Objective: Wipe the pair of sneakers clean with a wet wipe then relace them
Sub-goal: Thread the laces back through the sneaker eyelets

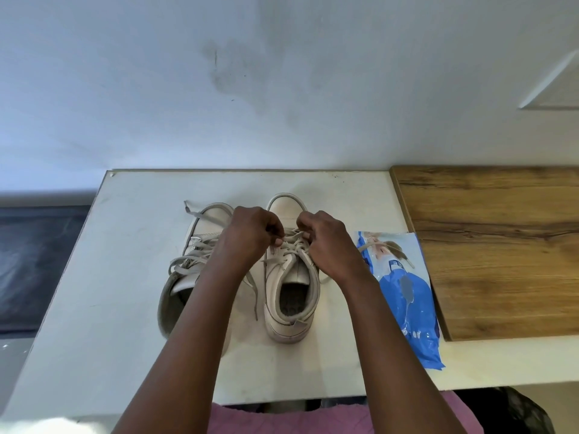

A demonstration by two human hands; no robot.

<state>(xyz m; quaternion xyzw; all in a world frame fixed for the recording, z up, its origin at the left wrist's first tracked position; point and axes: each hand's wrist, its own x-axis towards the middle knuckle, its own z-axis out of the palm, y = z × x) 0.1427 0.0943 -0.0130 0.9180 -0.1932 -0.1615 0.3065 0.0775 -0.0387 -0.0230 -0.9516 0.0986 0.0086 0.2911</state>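
A smooth white table (125, 277) butts against the wall, with a grained wooden board (501, 245) lying on its right side. Two pale leather sneakers stand mid-table, long axes front to back, toes toward the wall. The left sneaker (206, 223) angles slightly leftward, its flat laces loose. The right sneaker (291, 321) stands just beside it. A glossy blue pack of wipes (410, 296) lies near the board's edge. Bare tabletop lies left of the sneakers. The left hand (250, 236) and right hand (329, 242), fingers curled, pinch the right sneaker's lace (289, 242).

Two sneakers (250, 270) side by side on table (125, 277), wipes pack (404, 292) right
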